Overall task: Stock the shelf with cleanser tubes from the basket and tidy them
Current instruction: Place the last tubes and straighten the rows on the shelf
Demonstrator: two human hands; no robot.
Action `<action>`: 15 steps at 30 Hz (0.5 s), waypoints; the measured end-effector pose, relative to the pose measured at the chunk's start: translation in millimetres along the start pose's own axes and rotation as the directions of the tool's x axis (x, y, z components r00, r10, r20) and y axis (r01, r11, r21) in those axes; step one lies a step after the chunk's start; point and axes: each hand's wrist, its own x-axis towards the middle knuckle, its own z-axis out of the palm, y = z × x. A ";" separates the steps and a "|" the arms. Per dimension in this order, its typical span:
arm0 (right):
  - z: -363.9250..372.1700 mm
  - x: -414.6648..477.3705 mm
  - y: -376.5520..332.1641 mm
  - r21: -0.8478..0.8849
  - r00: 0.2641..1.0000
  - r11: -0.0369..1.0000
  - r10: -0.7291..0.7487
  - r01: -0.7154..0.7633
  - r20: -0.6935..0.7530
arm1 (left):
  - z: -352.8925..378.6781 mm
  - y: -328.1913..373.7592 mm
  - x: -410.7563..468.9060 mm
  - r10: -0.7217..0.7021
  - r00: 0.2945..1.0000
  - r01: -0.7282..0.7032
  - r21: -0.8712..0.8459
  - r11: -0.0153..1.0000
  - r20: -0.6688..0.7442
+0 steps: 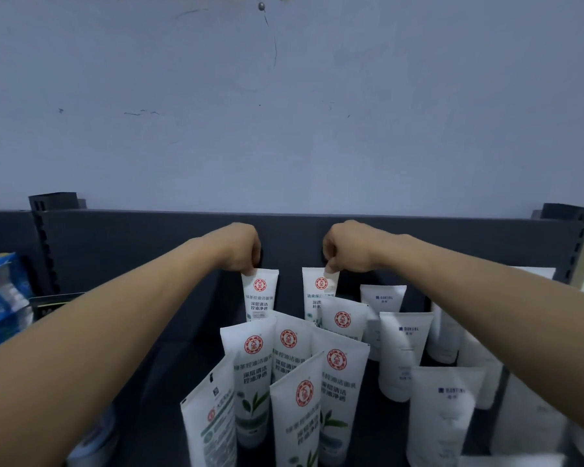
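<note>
The back-left tube (259,294) is bearing a red round seal reading 大宝, with 深层清洁 控油净透 showing below. The neighbouring tube (313,298) is showing 清爽保… and 深透 补水, partly covered. The front tubes (254,372) are displaying 绿茶控油洁面乳. Blue lettering on the right-hand tubes (403,345) is appearing too blurred to read.

A shop: dark slotted shelving (44,251) stocked with cleanser tubes (253,375).

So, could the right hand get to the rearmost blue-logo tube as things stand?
Probably yes, once freed: the right hand pinches a red-logo tube, and the blue-logo tube stands right beside it, its top uncovered.
</note>
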 end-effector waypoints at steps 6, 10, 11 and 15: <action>-20.2 -26.3 -8.4 0.270 0.939 0.958 -0.004 -0.095 0.344 | -19.5 19.9 -26.9 0.169 0.986 -0.162 -0.255 0.953 0.005; -20.8 -39.7 -11.6 0.203 0.895 0.972 0.015 -0.117 0.446 | -21.7 33.8 -52.0 0.319 0.900 -0.189 -0.392 0.900 0.298; -20.8 -42.9 -11.6 0.180 0.891 0.977 0.024 -0.118 0.454 | -21.6 36.5 -56.6 0.337 0.882 -0.199 -0.387 0.900 0.331; -17.7 -51.6 -13.5 0.074 0.899 0.991 0.065 -0.108 0.432 | -16.3 42.3 -69.0 0.335 0.847 -0.205 -0.327 0.922 0.412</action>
